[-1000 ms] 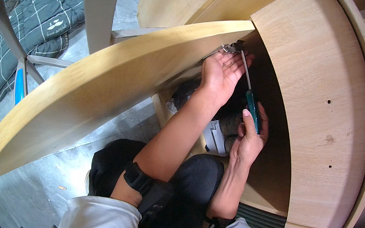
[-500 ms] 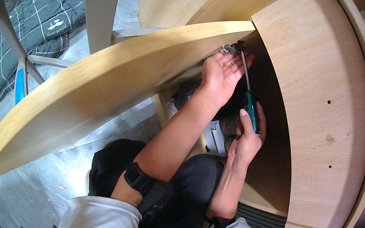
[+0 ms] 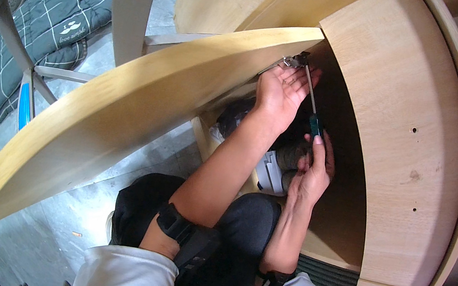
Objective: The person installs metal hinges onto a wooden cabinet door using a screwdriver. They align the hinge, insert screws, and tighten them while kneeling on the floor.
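Observation:
A metal cabinet hinge (image 3: 296, 61) sits at the inner top corner of a pale wooden door (image 3: 147, 94) that stands swung out. My left hand (image 3: 281, 94) is palm up just below the hinge, its fingers stretched out behind the screwdriver's shaft. In my right hand (image 3: 314, 171) is a screwdriver (image 3: 316, 122) with a dark green handle and a long thin shaft. My thumb lies along the handle, with the fingers wrapped round it. The shaft points up, its tip at the hinge; whether it sits in a screw is too small to tell.
The wooden cabinet front (image 3: 412, 160) with small holes curves along the right. Inside the dark cabinet are a dark bag (image 3: 232, 121) and a white object (image 3: 271, 173). A chair leg (image 3: 132, 8) and a dark checked cushion (image 3: 50, 25) are at the left.
My right hand has turned a little and its thumb now lies higher, covering more of the screwdriver's handle. My left hand stays under the hinge; the whole view has shifted slightly.

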A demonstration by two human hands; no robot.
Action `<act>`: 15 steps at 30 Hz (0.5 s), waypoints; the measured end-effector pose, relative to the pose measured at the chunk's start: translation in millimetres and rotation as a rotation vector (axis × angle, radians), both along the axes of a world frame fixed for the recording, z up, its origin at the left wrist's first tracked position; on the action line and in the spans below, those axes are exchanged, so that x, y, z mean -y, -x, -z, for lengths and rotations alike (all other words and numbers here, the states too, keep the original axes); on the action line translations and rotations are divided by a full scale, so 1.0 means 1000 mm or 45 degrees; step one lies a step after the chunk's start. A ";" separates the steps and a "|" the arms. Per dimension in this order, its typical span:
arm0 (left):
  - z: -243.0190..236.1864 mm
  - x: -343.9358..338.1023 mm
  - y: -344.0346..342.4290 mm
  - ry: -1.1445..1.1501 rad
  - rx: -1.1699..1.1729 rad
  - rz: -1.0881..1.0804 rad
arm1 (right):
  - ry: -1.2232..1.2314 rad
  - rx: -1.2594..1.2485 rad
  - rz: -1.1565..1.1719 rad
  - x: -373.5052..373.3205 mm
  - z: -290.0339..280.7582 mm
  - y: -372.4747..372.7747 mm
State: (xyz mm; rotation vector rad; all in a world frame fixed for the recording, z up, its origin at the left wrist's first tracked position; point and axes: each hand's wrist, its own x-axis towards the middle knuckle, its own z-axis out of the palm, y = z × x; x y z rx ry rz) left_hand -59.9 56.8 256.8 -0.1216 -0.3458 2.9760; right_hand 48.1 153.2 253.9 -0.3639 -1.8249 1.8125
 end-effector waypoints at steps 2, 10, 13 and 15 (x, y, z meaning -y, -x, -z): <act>0.001 0.000 0.001 -0.003 -0.006 -0.001 | -0.078 -0.088 0.055 0.004 0.003 0.003; 0.000 0.000 0.001 -0.009 0.022 0.008 | 0.196 0.303 -0.361 -0.005 -0.020 -0.011; 0.000 0.001 0.000 -0.012 0.010 0.028 | 0.207 0.158 -0.217 0.000 -0.013 -0.007; 0.000 0.001 0.000 -0.018 0.016 0.030 | -0.015 0.048 -0.031 0.005 -0.006 -0.003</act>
